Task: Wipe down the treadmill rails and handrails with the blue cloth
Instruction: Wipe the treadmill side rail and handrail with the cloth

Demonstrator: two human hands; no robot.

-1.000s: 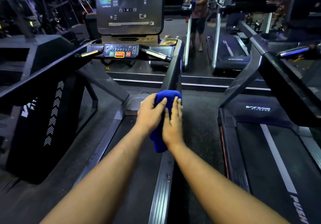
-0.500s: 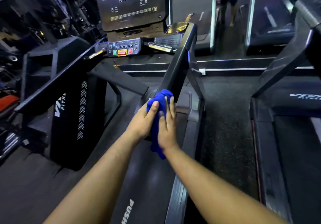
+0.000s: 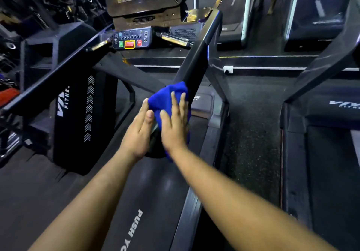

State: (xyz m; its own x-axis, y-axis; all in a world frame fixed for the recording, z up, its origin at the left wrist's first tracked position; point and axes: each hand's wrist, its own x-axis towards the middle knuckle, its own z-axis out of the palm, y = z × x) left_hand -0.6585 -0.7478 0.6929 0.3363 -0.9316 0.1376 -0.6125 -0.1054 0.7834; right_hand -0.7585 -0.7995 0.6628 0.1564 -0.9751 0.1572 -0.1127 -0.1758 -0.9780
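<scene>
The blue cloth [image 3: 167,98] drapes over the right handrail [image 3: 196,63]. The left hand [image 3: 139,132] and right hand [image 3: 174,124] press it from either side, fingers straight, neither curled round it.

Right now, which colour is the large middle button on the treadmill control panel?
The large middle button is red with a yellow border, seen best in the head view.

Left hand [image 3: 138,132]: forearm bare, reaching forward from lower left, palm turned inward, fingers [image 3: 145,107] straight and held together, thumb lying along the inner edge. Right hand [image 3: 174,126]: forearm bare, reaching forward from lower right, back of hand up, fingers straight and slightly spread, pressed flat. The two hands lie side by side, near each other, wrists level and extended.
</scene>
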